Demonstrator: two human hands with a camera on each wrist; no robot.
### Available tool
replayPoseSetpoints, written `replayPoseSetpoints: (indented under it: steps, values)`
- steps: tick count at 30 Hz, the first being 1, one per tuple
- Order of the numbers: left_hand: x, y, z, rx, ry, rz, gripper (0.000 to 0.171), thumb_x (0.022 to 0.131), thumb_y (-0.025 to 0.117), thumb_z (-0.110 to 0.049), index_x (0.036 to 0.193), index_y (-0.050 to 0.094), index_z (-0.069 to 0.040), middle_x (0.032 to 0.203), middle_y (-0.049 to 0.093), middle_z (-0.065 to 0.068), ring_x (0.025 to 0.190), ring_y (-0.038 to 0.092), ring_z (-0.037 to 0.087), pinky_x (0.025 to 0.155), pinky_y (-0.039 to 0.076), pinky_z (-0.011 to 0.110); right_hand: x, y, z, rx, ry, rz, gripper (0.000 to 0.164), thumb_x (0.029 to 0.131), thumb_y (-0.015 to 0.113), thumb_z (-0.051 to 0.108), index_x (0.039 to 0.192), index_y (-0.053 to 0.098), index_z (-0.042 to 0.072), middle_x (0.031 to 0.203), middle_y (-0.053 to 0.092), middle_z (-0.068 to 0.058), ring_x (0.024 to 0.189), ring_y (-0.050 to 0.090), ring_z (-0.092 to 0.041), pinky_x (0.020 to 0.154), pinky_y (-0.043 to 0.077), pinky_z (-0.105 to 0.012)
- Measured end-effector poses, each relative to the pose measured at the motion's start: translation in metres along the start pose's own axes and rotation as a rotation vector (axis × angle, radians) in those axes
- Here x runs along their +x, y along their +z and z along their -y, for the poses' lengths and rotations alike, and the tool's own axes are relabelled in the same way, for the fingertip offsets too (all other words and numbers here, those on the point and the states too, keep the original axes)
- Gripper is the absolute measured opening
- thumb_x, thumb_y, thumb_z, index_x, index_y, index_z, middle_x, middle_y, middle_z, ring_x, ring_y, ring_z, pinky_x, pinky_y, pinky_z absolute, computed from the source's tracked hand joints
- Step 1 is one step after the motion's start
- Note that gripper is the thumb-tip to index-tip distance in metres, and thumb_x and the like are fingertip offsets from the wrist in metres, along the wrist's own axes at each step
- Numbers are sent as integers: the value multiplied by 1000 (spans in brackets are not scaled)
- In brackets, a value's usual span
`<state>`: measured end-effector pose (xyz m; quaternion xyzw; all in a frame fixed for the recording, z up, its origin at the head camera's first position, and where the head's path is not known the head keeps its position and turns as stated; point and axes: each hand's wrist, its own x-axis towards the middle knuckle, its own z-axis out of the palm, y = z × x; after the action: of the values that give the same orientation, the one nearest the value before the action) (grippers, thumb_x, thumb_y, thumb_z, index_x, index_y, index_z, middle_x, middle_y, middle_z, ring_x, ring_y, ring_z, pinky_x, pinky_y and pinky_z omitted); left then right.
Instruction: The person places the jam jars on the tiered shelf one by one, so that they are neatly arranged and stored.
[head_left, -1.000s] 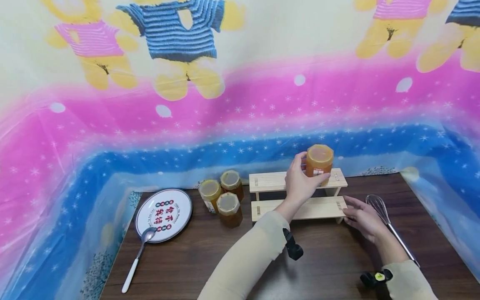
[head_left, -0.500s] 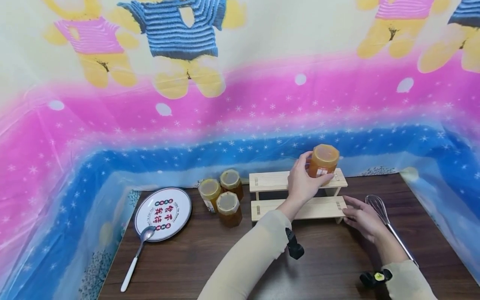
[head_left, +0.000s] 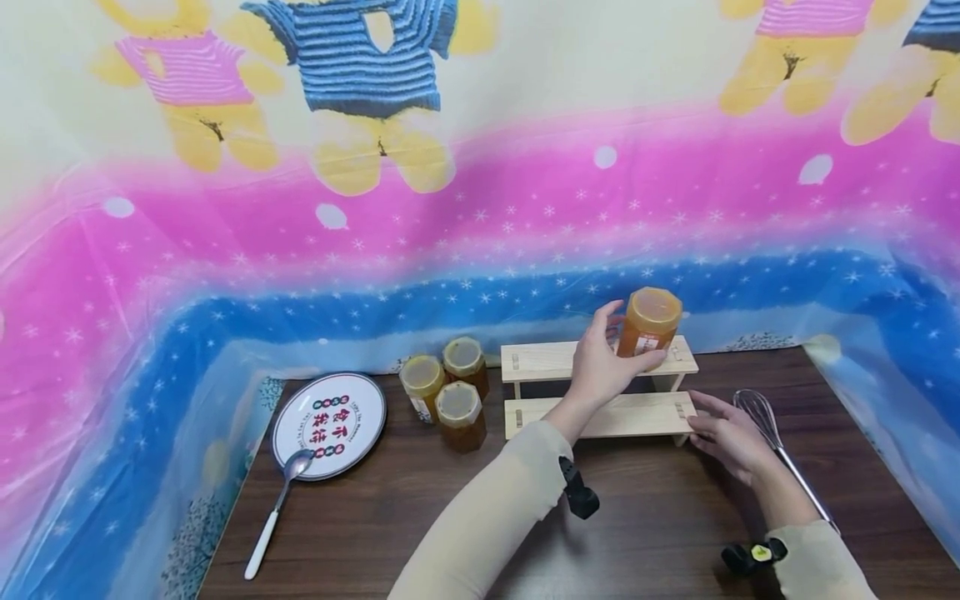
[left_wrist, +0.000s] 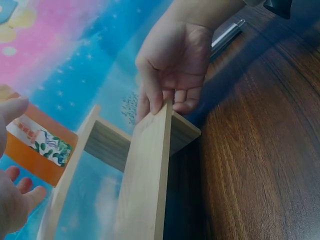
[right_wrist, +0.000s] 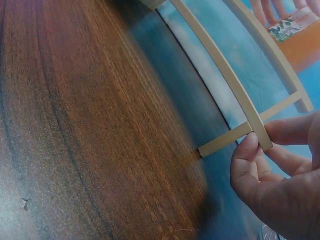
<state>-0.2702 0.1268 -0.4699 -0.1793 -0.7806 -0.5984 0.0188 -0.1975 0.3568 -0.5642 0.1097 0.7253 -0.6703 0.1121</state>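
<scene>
A honey jar [head_left: 651, 321] with amber contents stands upright on the upper step of the two-tier wooden rack [head_left: 600, 415], near its right end. Beside the jar is my left hand [head_left: 603, 362], its thumb in front and its fingers at the left side. In the left wrist view those fingers are spread and look loosened from the jar [left_wrist: 42, 145]. My right hand [head_left: 731, 437] pinches the right end of the rack's lower step; the right wrist view shows thumb and fingers on either side of the board [right_wrist: 235, 90].
Three more jars [head_left: 460, 408] cluster left of the rack. Farther left lies a white plate [head_left: 363, 433], with a white-handled spoon [head_left: 262, 542] leaning on its rim. A whisk [head_left: 787, 462] lies right of my right hand. Patterned cloth [head_left: 480, 275] hangs behind the table.
The jar has shifted slightly right along the upper step. Most recently my left hand has drawn back a little to the left of it. My right hand has stayed on the rack.
</scene>
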Motion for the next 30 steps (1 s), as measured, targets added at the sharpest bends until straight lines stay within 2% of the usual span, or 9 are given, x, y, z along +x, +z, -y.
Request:
replayPoseSetpoints:
  steps: [6,13,18,25,30]
  values:
    - [-5,-10,-5,20,31,-5,92,83,89,-42,158,40,-25,149,54,2,133,54,20,100,52,39,0,0,1,5,5,4,69,106,51,7,164,15,-2,148,40,-32,99,63,-6,86,57,-29]
    - [-14,-32,-11,27,62,-61,88,82,90,-41,155,42,-33,146,54,-7,133,50,10,99,53,42,0,0,0,6,-9,14,70,106,53,7,164,14,-3,142,45,-29,98,63,-7,85,57,-29]
    - [-23,-55,-16,21,90,-92,87,81,90,-43,154,43,-33,146,53,-11,135,48,8,102,52,45,1,0,-2,3,-11,15,70,107,53,8,164,14,-2,144,43,-29,99,64,-6,86,57,-29]
    - [-36,-90,-17,32,132,-151,86,83,89,-41,155,42,-33,149,52,-8,138,46,10,106,49,51,-1,1,-1,-6,4,20,70,108,51,9,165,12,0,151,34,-33,100,63,-5,88,57,-30]
    - [-46,-117,-15,50,159,-204,86,83,89,-40,155,42,-33,149,52,-8,138,46,11,106,48,50,-3,1,-1,-14,-2,22,69,108,51,9,165,12,-1,149,37,-31,100,63,-5,88,57,-30]
